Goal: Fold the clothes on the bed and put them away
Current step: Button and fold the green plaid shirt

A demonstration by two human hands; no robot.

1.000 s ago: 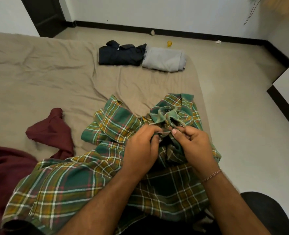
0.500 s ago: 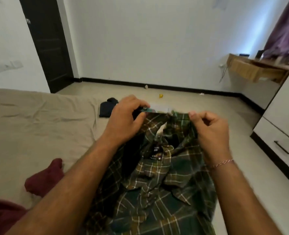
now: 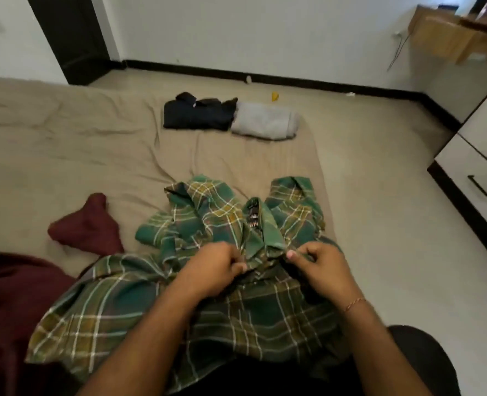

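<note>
Both hands pinch the green plaid shirt (image 3: pixel 208 284) just below its collar. The left hand (image 3: pixel 216 270) has its fingers curled down into the cloth on the near left side of the collar, knuckles up, and the right hand (image 3: pixel 319 270) nips a fold between thumb and forefinger on the near right side; a thin bracelet (image 3: pixel 354 303) circles that wrist. Between the two grips the collar (image 3: pixel 261 238) stands up a little, its neck label (image 3: pixel 253 217) showing at about 12 o'clock from the hands. From the grips the shirt runs both ways: its body spreads toward 6 and 7 o'clock, over the near edge of the bed (image 3: pixel 65 155) and against the person's lap, while the rumpled upper part and sleeves lie bunched toward 11 and 1 o'clock on the tan sheet. None of the shirt is lifted clear of the bed, as far as can be told.

At 9 o'clock from the hands a maroon garment (image 3: pixel 85 227) lies in a loose heap, and more maroon cloth (image 3: pixel 10 304) fills the lower left corner. Far off at 12 o'clock, near the bed's far edge, a folded dark garment (image 3: pixel 198 115) and a folded grey garment (image 3: pixel 265 121) lie side by side, touching. A white drawer unit (image 3: pixel 476 167) stands at 2 o'clock on the floor, well apart from the bed.
</note>
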